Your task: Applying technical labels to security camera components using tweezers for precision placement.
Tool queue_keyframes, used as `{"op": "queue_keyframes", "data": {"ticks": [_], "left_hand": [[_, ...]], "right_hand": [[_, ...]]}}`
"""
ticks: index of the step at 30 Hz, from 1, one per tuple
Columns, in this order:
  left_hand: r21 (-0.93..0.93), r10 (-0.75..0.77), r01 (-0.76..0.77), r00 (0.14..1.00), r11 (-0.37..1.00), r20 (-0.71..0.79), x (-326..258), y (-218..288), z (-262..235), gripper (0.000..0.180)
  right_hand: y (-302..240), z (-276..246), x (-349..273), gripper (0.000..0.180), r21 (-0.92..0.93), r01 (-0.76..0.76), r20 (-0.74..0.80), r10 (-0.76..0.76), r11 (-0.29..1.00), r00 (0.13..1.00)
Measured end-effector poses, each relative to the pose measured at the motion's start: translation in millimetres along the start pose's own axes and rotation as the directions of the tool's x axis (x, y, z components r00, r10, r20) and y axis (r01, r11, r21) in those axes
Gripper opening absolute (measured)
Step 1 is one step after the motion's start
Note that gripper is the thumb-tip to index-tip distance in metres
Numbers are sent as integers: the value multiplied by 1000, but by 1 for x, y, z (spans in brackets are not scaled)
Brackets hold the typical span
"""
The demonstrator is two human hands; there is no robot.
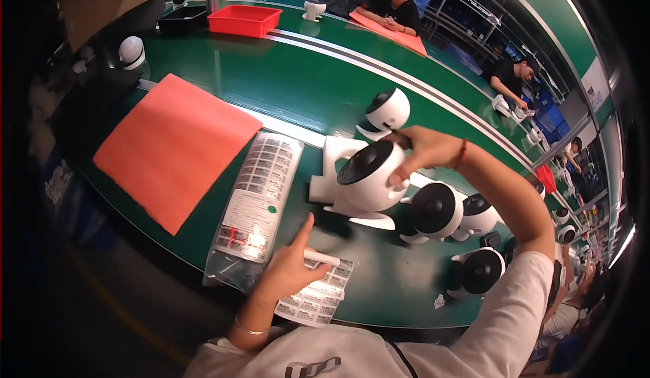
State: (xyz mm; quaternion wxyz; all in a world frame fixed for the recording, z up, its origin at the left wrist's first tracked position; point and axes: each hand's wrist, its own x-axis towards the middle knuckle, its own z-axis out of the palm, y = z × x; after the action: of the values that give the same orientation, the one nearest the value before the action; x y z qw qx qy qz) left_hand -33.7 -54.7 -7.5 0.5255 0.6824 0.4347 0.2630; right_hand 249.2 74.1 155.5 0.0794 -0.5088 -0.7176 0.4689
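Observation:
My right hand [433, 153] reaches across from the right and grips the upper right side of a white ball-shaped device [384, 187] with a black round face and a flat foot. A white bracket-like piece [332, 164] stands against its left side, partly hidden. Below it, my left hand [294, 269] has its index finger and thumb stretched apart over a sheet of printed labels [318, 297] with a curled upper edge. Left of that hand lies a clear bag [254, 202] of label sheets.
Similar white devices stand on the green bench at right [437, 208] and behind [389, 110]. An orange sheet [176, 148] lies at left. Beyond a pale rail are a red tray [244, 22] and a black tray [183, 20]. Several people sit along the far side.

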Motion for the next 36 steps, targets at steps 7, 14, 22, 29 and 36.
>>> {"op": "queue_keyframes", "data": {"ticks": [7, 14, 22, 29, 36], "left_hand": [[-131, 34, -32, 999, 991, 15, -9, -6, -4, 73], [-319, 226, -240, 971, 917, -80, 4, 0, -6, 63], [-9, 126, -127, 989, 992, -79, 35, 8, -2, 77], [-300, 242, -312, 938, 902, -249, 16, 19, 2, 22], [-262, 342, -459, 855, 849, -391, 13, 39, 10, 14]], "right_hand": [[47, -28, 58, 57, 146, -355, 173, 330, 923, 928], [66, -28, 51, 59, 164, -359, -47, 371, 919, 928], [89, -21, 52, 80, 74, -251, -61, 256, 965, 965], [13, 0, -10, 32, -492, 110, -590, -424, 863, 687], [-23, 112, -85, 24, -636, 329, -265, -598, 698, 756]]}}
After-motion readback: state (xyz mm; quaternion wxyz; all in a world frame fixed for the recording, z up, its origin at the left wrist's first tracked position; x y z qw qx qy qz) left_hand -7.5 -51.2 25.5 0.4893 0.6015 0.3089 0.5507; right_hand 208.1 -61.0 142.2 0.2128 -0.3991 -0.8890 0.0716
